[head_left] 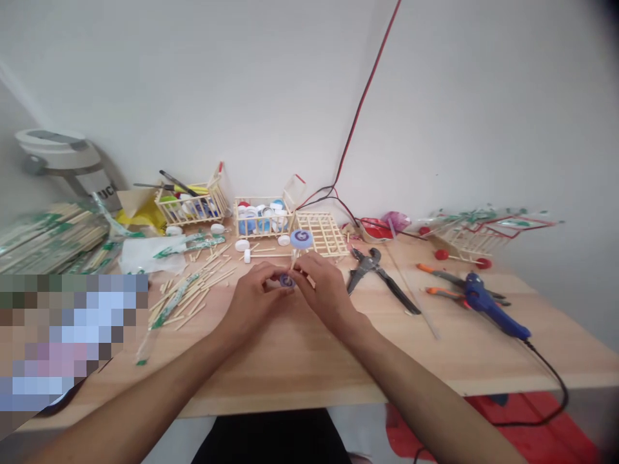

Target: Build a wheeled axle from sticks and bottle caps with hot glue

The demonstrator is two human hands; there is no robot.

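Observation:
Both of my hands meet above the middle of the wooden table. My left hand [254,295] pinches a small blue bottle cap [287,281] with a printed mark. The fingers of my right hand [325,287] are closed on a thin wooden stick [293,259], which runs from that cap up to a second blue bottle cap [301,239]. Where stick and lower cap join is partly hidden by my fingertips. Just behind my hands lie a flat stick lattice [323,233] and a stick with a white cap wheel [247,256].
Small stick carts [264,219] holding bottle caps stand along the wall, and another cart [464,241] has red wheels. Loose sticks [198,290] lie left. Black-handled pliers [370,274] and a corded blue glue gun [493,306] lie right. A blurred-out screen [72,341] is front left.

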